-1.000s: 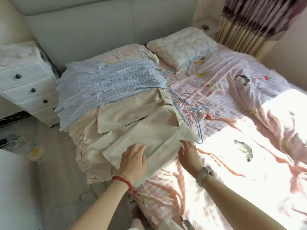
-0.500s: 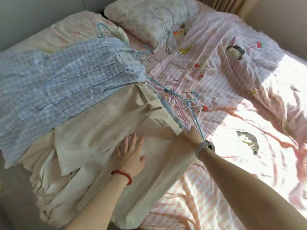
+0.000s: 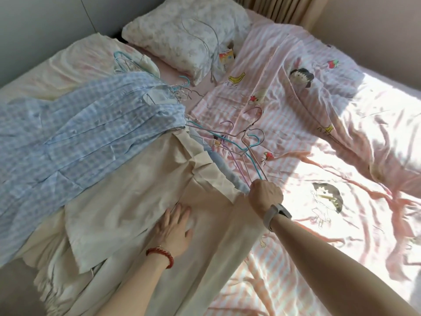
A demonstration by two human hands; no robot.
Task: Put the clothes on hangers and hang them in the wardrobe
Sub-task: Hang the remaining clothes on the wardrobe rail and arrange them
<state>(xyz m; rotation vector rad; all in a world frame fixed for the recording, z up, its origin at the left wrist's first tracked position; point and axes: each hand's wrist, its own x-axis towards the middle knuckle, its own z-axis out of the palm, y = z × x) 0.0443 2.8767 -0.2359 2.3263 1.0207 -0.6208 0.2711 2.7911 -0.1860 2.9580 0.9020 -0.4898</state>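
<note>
A person leans over a bed (image 3: 341,258) covered by a pink striped cartoon sheet, sorting clothes for hanging. The step in hand looks like taking a hanger for the topmost garment; no wardrobe is in view.

A cream garment (image 3: 141,197) lies spread across the near side of the bed. Just beyond it, partly overlapping its far edge, lies a blue checked garment (image 3: 86,142). Beside the cream garment, on the sheet, sits a tangle of thin wire hangers (image 3: 241,142) in blue, pink and silver. More hangers rest farther off, on and near the pillow (image 3: 182,35) at the head of the bed.

The left hand (image 3: 175,231) lies flat on the cream garment, fingers straight and slightly spread, pressing the cloth down. The right hand (image 3: 265,193), a watch on its wrist, is curled closed at the cream garment's edge, right where the hanger wires end. It appears to grip those wires; whether cloth is caught too cannot be told.

Next, one hanger probably needs freeing from the tangle, then threading into the cream garment's neck.
</note>
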